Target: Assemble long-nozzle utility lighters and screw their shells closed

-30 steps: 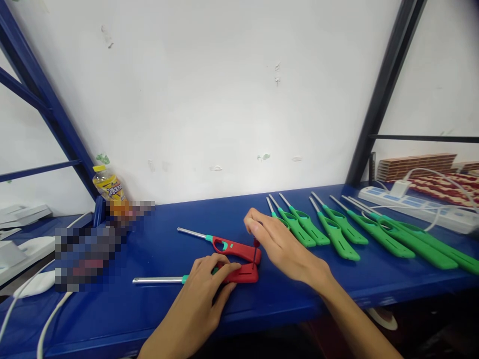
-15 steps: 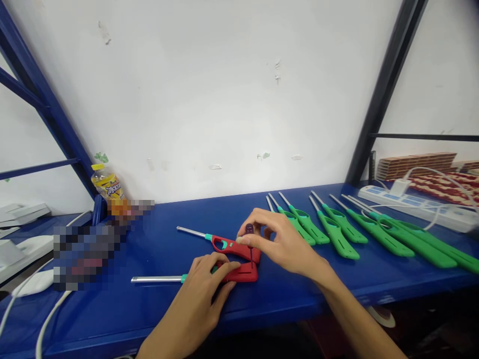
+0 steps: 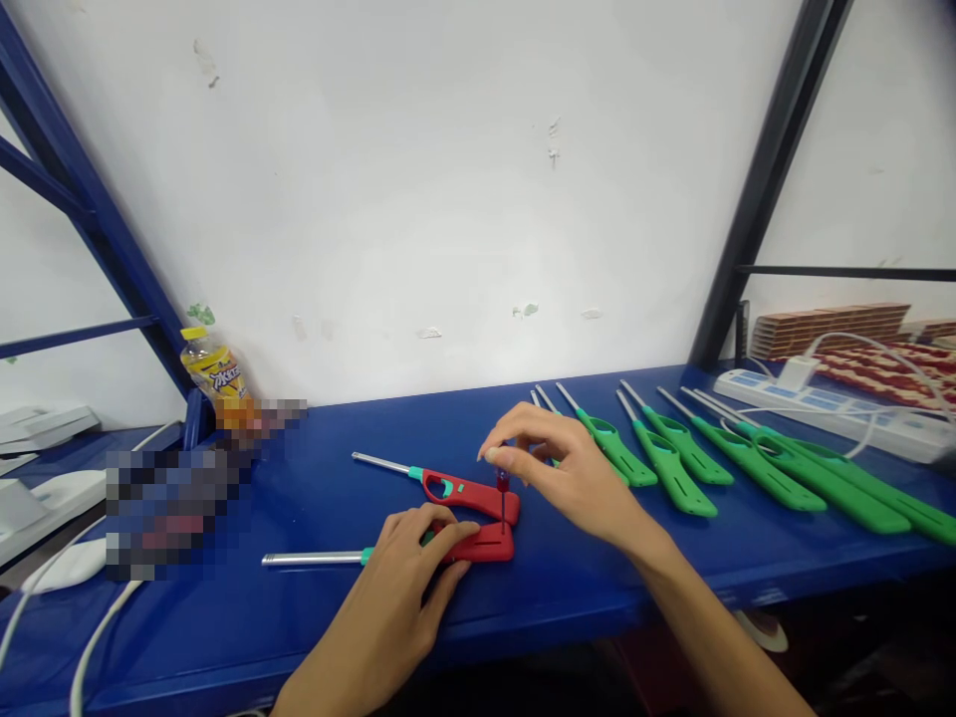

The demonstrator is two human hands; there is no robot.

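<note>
My left hand (image 3: 418, 548) is closed around a red lighter (image 3: 493, 543) lying flat on the blue table, fingertips pressing on its handle. Its metal tube (image 3: 314, 559) sticks out to the left. A small screwdriver (image 3: 504, 503) stands upright with its tip at the right end of this handle. My right hand (image 3: 553, 463) is closed at the top of the screwdriver, thumb and fingers hiding the upper part of its grip. Just behind lies a second red lighter (image 3: 474, 492) with a turquoise trigger.
Several green lighters (image 3: 672, 478) lie to the right, beside a white power strip (image 3: 829, 408). A yellow-capped bottle (image 3: 215, 373) stands at the back left near a blurred patch. White cables (image 3: 112, 622) run along the left of the blue table (image 3: 583, 617).
My right hand has risen slightly and moved right, its thumb now covering the top of the screwdriver's grip. My left hand and the red lighters have stayed put.
</note>
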